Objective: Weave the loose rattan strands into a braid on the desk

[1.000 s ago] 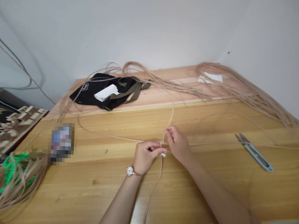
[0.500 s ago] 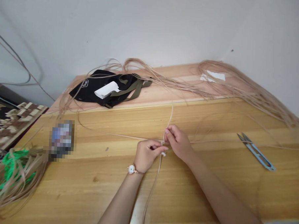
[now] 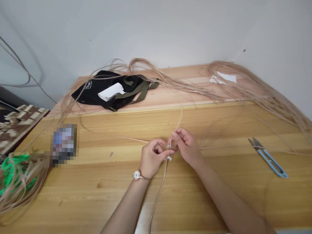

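Thin tan strips, which look like rattan or cane, cross between my hands at mid-table. My left hand [image 3: 154, 155] pinches the crossing point, where a small pale knot [image 3: 168, 145] shows between the fingers. In my right hand [image 3: 184, 146] the thumb and fingers grip an upright cane strip [image 3: 179, 122] just above the knot. Another strip [image 3: 157, 196] hangs from the crossing toward the table's front edge. A small white scrap [image 3: 169, 158] sits under my left thumb. The exact weave inside the fingers is too small to make out.
Blue thread snips [image 3: 271, 161] lie at the right. A black bag [image 3: 95, 90] with white paper [image 3: 112, 91] rests at the back, near long loose strips [image 3: 158, 72]. A coiled bundle with green ties [image 3: 14, 173] and a blurred item [image 3: 64, 144] are at the left.
My hands stay at the crossing. The left fingers have lifted and arched a little, and the right hand has shifted slightly up along the strip. The view has moved a little.
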A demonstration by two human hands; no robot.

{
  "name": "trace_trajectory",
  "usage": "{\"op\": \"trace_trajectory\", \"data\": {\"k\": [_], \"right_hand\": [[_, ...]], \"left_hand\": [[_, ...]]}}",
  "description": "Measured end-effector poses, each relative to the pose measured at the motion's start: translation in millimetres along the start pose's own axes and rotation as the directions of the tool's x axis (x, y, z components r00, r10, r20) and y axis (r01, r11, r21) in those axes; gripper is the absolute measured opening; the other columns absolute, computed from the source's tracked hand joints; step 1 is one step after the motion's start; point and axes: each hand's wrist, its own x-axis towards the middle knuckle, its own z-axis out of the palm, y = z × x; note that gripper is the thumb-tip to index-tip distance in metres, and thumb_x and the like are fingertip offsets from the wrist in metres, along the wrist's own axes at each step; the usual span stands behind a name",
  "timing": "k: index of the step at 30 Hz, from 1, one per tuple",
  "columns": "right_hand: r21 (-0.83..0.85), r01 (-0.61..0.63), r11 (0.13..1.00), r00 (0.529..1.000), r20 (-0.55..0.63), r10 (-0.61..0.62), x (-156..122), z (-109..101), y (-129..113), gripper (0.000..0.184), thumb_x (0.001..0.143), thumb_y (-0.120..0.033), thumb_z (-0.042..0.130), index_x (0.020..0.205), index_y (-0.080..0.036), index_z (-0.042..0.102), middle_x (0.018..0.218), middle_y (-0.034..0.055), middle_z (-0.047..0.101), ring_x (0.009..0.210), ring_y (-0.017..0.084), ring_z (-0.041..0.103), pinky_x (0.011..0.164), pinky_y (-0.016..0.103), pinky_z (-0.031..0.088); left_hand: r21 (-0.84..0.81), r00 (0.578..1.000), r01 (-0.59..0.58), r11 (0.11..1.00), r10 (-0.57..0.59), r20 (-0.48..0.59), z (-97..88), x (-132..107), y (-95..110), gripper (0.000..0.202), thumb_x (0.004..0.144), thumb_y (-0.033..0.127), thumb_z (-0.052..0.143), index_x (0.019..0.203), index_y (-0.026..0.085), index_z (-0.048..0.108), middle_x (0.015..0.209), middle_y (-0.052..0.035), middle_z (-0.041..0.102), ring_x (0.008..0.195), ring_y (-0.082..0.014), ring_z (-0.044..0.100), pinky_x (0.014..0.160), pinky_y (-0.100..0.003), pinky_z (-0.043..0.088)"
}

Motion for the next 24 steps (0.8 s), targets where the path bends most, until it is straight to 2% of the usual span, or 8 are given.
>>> {"op": "trace_trajectory", "data": {"k": [5, 10, 17, 21, 24], "right_hand": [[-0.089, 0.047, 0.995, 0.999, -0.002, -0.047, 1.2, -2.3, -2.3, 0.02, 0.081, -0.037, 0.042, 0.078, -0.016, 0.042, 0.062, -0.0011, 0.056, 0.053, 0.008, 0.051, 0.051, 0.018, 0.041], [-0.217, 0.022, 0.976, 1.0, -0.001, -0.023, 1.6, -4.7, 2.3, 0.02, 0.082, -0.037, 0.038, 0.081, -0.017, 0.042, 0.055, -0.0031, 0.051, 0.052, 0.009, 0.051, 0.053, 0.019, 0.042], [-0.508, 0.088, 0.857, 0.996, 0.024, -0.088, -0.9, -5.8, 1.4, 0.017, 0.083, -0.032, 0.037, 0.079, -0.018, 0.045, 0.061, -0.0029, 0.052, 0.056, 0.009, 0.048, 0.056, 0.019, 0.037], [-0.502, 0.109, 0.858, 0.993, 0.012, -0.119, 1.8, -6.1, 1.0, 0.016, 0.082, -0.029, 0.038, 0.076, -0.017, 0.047, 0.063, -0.0022, 0.053, 0.059, 0.009, 0.049, 0.057, 0.019, 0.037], [-0.442, 0.057, 0.895, 0.998, -0.005, -0.066, 7.5, -6.7, 3.5, 0.016, 0.08, -0.03, 0.04, 0.076, -0.017, 0.047, 0.06, -0.0026, 0.052, 0.055, 0.009, 0.05, 0.055, 0.019, 0.038]], "left_hand": [[-0.029, 1.0, -0.008, 1.0, 0.008, 0.009, -0.1, 0.0, -0.5, 0.023, 0.057, 0.025, 0.07, 0.073, 0.013, 0.059, 0.041, 0.0083, 0.04, 0.039, -0.0037, 0.032, 0.04, -0.016, 0.027], [-0.051, 0.999, 0.008, 0.999, -0.006, 0.043, -0.3, -0.7, 2.1, 0.022, 0.057, 0.026, 0.07, 0.073, 0.012, 0.063, 0.04, 0.0082, 0.039, 0.039, -0.0038, 0.031, 0.04, -0.017, 0.027], [-0.034, 0.994, 0.037, 0.999, -0.033, 0.104, -0.2, 1.3, -2.1, 0.019, 0.06, 0.025, 0.067, 0.072, 0.012, 0.062, 0.039, 0.0081, 0.041, 0.038, -0.0036, 0.032, 0.04, -0.017, 0.027], [-0.028, 0.992, 0.054, 0.998, -0.051, 0.113, -0.2, 2.9, -4.1, 0.019, 0.06, 0.027, 0.067, 0.069, 0.011, 0.061, 0.039, 0.0087, 0.04, 0.037, -0.0032, 0.031, 0.039, -0.017, 0.026], [-0.02, 0.991, 0.07, 0.997, -0.067, 0.113, 0.1, 2.9, -3.9, 0.02, 0.059, 0.028, 0.068, 0.068, 0.011, 0.061, 0.039, 0.0086, 0.04, 0.037, -0.0033, 0.031, 0.039, -0.017, 0.026]]}}
